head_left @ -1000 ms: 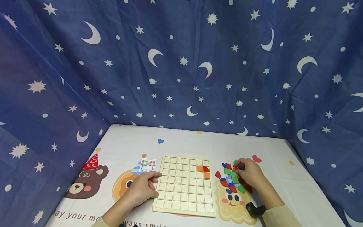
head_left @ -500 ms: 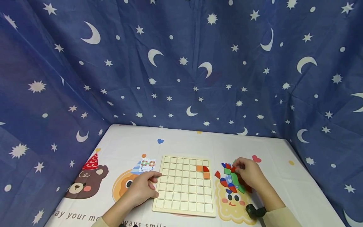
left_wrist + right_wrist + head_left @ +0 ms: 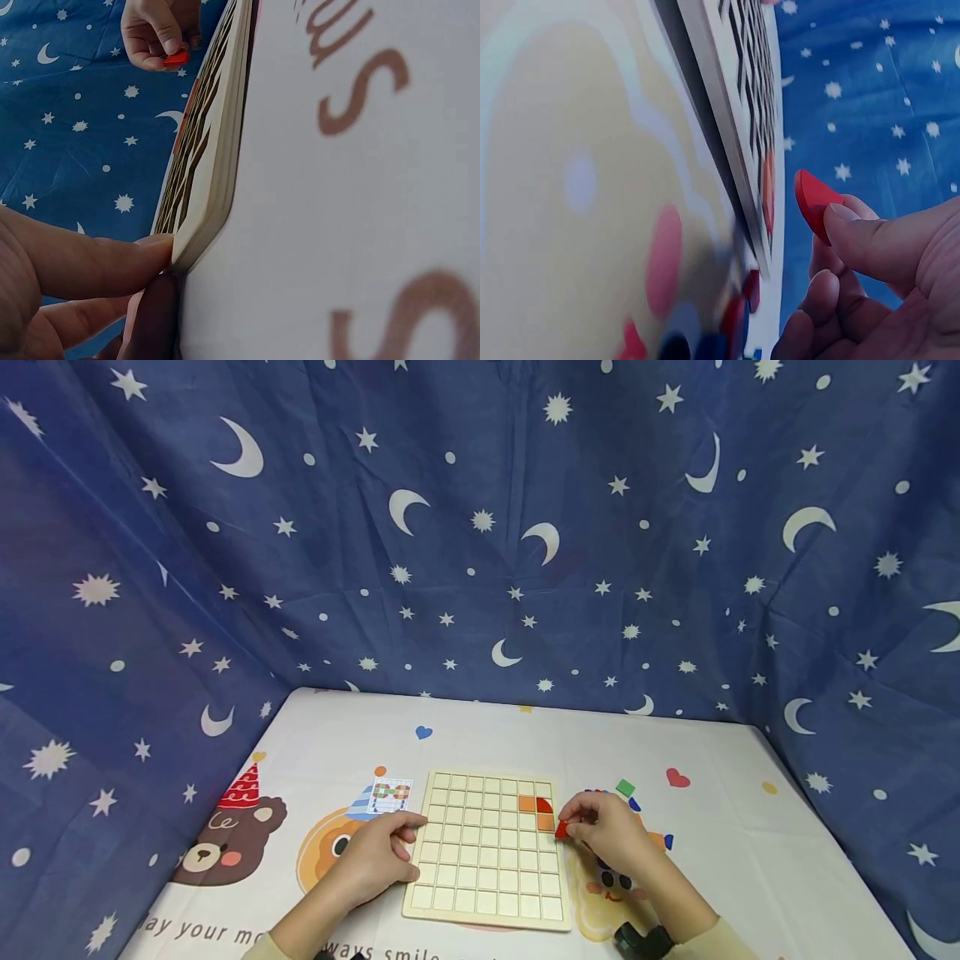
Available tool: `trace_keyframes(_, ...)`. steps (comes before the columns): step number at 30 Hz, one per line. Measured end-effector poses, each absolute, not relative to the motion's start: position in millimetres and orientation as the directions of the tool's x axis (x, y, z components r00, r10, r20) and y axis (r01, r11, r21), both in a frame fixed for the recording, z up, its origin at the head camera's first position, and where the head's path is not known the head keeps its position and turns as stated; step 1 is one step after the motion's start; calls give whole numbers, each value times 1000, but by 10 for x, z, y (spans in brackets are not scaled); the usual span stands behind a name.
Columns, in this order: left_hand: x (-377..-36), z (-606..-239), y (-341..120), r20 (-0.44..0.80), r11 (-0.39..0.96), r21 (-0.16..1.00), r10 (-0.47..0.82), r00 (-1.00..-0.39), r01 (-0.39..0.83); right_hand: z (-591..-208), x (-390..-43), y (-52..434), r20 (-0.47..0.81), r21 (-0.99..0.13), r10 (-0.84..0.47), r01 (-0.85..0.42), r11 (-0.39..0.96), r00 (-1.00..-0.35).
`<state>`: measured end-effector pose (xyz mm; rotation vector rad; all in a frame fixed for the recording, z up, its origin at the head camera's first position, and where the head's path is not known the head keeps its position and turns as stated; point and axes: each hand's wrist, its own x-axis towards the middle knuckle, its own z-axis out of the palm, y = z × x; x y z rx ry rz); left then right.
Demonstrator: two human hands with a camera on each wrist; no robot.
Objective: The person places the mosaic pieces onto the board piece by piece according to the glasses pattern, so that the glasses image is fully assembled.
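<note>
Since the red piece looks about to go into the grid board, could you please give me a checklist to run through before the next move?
1. Red piece pinched in right hand: ok.
2. Left hand steadies the grid board at its left edge: ok.
3. Empty cells beside the placed orange pieces: ok.
4. Pattern card in view, uncovered: ok.
5. Piece turned to suit the pattern: cannot tell.
6. Spare pieces clear of the board: ok.

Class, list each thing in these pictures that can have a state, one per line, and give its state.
Grid board: flat on the table, mostly unfilled, three pieces seated.
Red piece: pinched, off the board.
Right hand: pinching the red piece.
Left hand: resting against the board's left edge.
Pattern card: lying face up.
</note>
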<state>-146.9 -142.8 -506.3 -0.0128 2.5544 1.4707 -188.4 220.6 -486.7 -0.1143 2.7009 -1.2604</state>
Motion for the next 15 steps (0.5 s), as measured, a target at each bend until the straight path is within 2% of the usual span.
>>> trace_keyframes(15, -1467, -5063, -1437, -175, 506, 856, 92, -980, -105, -5033, -1841, 1981, -83, -698, -163, -60, 714, -983)
